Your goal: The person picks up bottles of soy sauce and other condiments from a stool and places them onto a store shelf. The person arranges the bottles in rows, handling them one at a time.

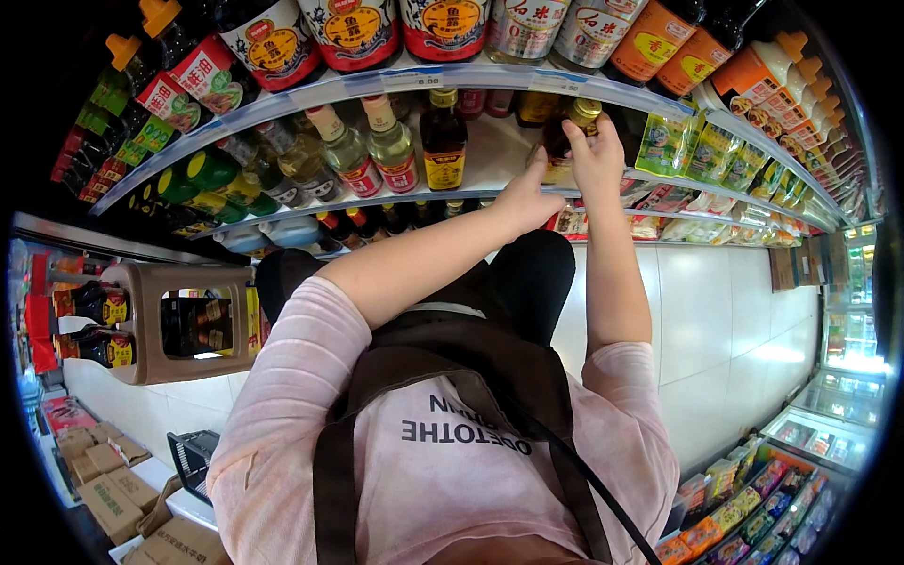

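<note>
On the middle shelf, a dark glass bottle (556, 138) with a gold cap and a yellow label stands between my hands. My right hand (595, 152) has its fingers around the bottle's upper part, just under the cap. My left hand (530, 194) is at the bottle's lower left side; its thumb points up, and whether it touches the glass cannot be told. To the left stands a similar dark bottle (443, 141) with a gold cap and yellow label. Beside that one are clear bottles (401, 152) with red labels and pale caps.
Above runs a shelf edge (480, 76) with price tags, holding large sauce bottles (445, 28). Green pouches (667, 145) stand to the right of my hands. More bottles and packets fill the lower shelf. A brown plastic cart (148, 360) is at the left, and a black basket (191, 459) behind it.
</note>
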`<state>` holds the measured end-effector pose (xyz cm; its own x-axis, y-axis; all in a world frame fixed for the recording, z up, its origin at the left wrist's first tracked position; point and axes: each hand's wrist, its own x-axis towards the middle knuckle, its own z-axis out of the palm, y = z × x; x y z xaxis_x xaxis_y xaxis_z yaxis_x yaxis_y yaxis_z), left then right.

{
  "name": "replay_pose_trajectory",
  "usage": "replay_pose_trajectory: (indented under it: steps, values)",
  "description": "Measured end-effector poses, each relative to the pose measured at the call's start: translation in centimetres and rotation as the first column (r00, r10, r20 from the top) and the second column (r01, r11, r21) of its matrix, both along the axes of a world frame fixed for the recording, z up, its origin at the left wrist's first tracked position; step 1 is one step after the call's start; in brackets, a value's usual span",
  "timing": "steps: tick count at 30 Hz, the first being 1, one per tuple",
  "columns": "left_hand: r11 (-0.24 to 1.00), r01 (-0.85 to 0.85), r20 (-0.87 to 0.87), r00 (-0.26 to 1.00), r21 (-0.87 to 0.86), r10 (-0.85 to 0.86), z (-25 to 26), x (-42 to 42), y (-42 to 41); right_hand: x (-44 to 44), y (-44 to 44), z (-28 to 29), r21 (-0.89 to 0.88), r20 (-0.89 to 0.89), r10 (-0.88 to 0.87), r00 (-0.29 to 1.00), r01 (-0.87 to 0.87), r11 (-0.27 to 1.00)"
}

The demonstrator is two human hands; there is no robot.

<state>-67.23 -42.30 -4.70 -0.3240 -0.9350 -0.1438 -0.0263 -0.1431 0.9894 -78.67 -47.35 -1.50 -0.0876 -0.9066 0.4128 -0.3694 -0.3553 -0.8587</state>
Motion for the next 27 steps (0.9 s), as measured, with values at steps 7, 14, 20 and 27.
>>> replay_pose_trajectory:
  steps: [7, 14, 20, 27]
  values:
    - [0.976, -0.192, 0.016, 0.981, -0.099, 0.194, -0.9, 2.2, 0.0, 3.6, -1.2, 0.1, -0.058, -0.040, 0.106, 0.994, -0.108, 0.992]
    - [0.941, -0.332, 0.017, 0.943, -0.066, 0.333, -1.2, 3.1, -1.2, 5.9, -4.0, -2.2, -0.098, 0.026, 0.101, 0.995, -0.098, 0.990]
    - [0.873, -0.459, 0.082, 0.876, -0.163, 0.475, -3.0, 3.8, -3.1, 7.7, -3.9, -0.8, 0.011, -0.048, 0.118, 0.992, -0.117, 0.993]
    - [0.888, -0.442, 0.104, 0.884, -0.127, 0.455, -0.7, 3.7, -3.2, 7.3, -7.6, -4.3, -0.155, -0.137, 0.082, 0.987, -0.103, 0.983]
